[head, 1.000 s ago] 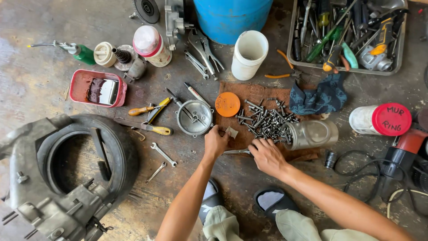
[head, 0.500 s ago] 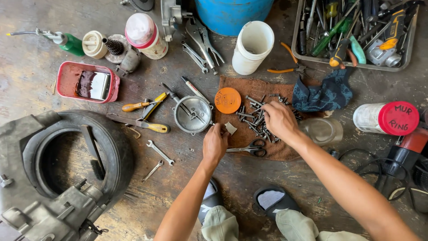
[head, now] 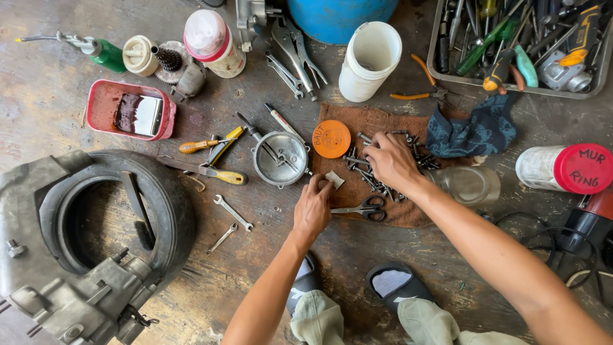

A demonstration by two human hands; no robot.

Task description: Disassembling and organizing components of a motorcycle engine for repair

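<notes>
Floor-level work spot, seen from above. Brown rectangular cloth mat (head: 396,214) spread on the stained concrete floor.

Right hand (head: 391,161) lies palm-down on a loose heap of dark steel bolts and screws (head: 357,160) in the middle of the mat, fingers curled into the pile. Whether it has pinched 1 bolt or only rakes through them, cannot tell; the fingertips are buried.

Left hand (head: 313,207) sits at the mat's left edge, thumb and forefinger closed on a small pale flat scrap (head: 334,180), which pokes up and right from the fingertips.

Key relation: the bolt heap lies directly under and just left of the right hand, up and right from the left hand. The right hand is clearly nearer. Bolts point every way, no common long axis.

Around them:
- Black-handled scissors (head: 364,209) on the mat, long axis left-right, between the 2 wrists.
- Round orange plastic lid (head: 331,138) at the mat's upper left corner.
- Round grey metal cover (head: 280,158) just left of the mat.
- Clear glass jar on its side (head: 469,185), just right of the right wrist.
- White plastic tub (head: 368,62) above the mat.
</notes>
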